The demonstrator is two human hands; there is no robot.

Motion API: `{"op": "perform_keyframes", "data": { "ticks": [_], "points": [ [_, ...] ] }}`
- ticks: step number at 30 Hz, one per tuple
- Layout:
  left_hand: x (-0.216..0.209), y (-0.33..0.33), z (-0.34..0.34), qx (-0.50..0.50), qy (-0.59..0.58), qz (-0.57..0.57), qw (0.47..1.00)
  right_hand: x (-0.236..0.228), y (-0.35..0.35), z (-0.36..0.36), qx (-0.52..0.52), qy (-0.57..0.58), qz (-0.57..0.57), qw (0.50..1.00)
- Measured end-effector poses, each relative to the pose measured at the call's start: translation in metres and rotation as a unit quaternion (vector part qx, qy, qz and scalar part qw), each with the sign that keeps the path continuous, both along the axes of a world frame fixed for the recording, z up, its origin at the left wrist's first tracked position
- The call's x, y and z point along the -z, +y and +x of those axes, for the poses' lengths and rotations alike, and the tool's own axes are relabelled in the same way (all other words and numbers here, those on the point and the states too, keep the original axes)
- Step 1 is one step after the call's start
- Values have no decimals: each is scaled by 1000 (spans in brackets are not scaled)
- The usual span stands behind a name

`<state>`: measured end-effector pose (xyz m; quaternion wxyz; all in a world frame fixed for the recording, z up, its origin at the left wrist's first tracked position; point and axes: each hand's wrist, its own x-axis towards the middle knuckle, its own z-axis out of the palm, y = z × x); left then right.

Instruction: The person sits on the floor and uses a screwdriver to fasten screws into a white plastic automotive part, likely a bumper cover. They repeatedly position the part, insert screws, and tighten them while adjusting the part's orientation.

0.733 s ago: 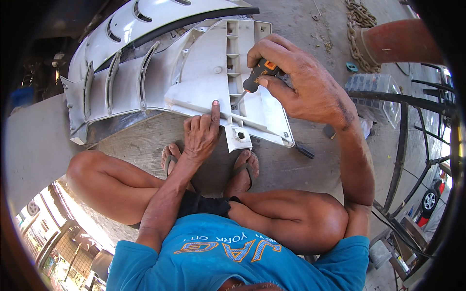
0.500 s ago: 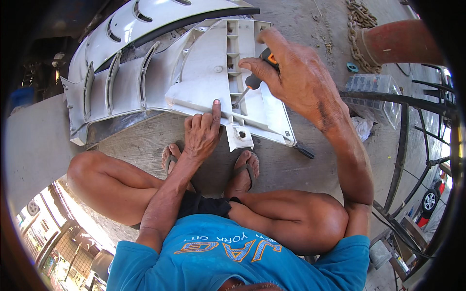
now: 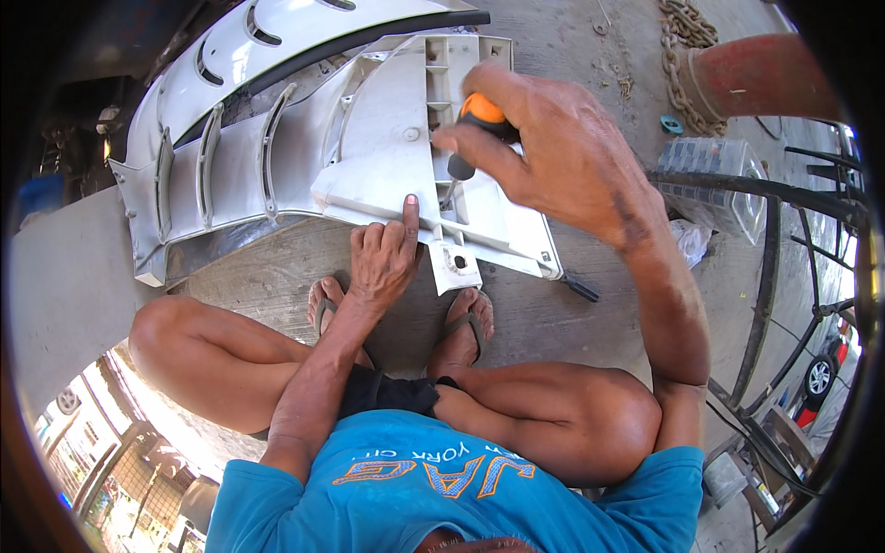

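Observation:
A screwdriver (image 3: pixel 483 112) with an orange and black handle is gripped in my right hand (image 3: pixel 562 152), mostly between thumb and fingers. Its shaft points down into the ribbed channel of a white plastic panel (image 3: pixel 383 152); the tip's exact contact is hard to make out. Along the panel's near edge, my left hand (image 3: pixel 383 263) holds it, the index finger stretched onto the surface and the other fingers curled at the rim. Next to that hand, a tab (image 3: pixel 455 267) with a hole sticks out toward my feet.
Behind the panel lies a curved white slotted piece (image 3: pixel 230 55) with a black edge. To the right are a rusty chain (image 3: pixel 682 64), a red pipe (image 3: pixel 765 81), a clear plastic box (image 3: pixel 714 175) and a black metal frame (image 3: pixel 761 295). A black-handled tool (image 3: pixel 579 287) lies by the panel's corner.
My right hand has shifted slightly left and turned the screwdriver more upright, so its orange end shows more. The panel has moved very slightly; my left hand stays in place.

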<state>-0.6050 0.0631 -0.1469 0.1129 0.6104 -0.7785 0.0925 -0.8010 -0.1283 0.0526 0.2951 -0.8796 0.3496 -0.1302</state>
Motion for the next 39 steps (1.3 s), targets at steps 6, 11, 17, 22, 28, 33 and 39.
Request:
{"op": "perform_keyframes", "data": {
  "ticks": [6, 11, 17, 22, 28, 33, 39],
  "points": [
    [-4, -4, -2, 5, 6, -9, 1000, 14, -1, -7, -67, -130, -36, 989],
    [-3, -1, -1, 2, 6, 1, 1000, -6, 2, 7, 22, 112, 12, 993],
    [1, -1, -2, 6, -8, -5, 1000, 17, -2, -4, -61, -80, -1, 995],
    [0, -1, -2, 3, 12, 2, 1000, 6, -1, -3, -2, 5, 9, 1000],
    [0, -3, -1, 9, 0, -5, 1000, 19, -2, 0, -18, -19, -42, 999],
    [5, 2, 1, 3, -14, 25, 1000, 8, -4, 3, 43, 8, 16, 999],
    [4, 1, 0, 8, -16, 3, 1000, 20, -6, 3, -21, -23, -10, 999]
  ]
}}
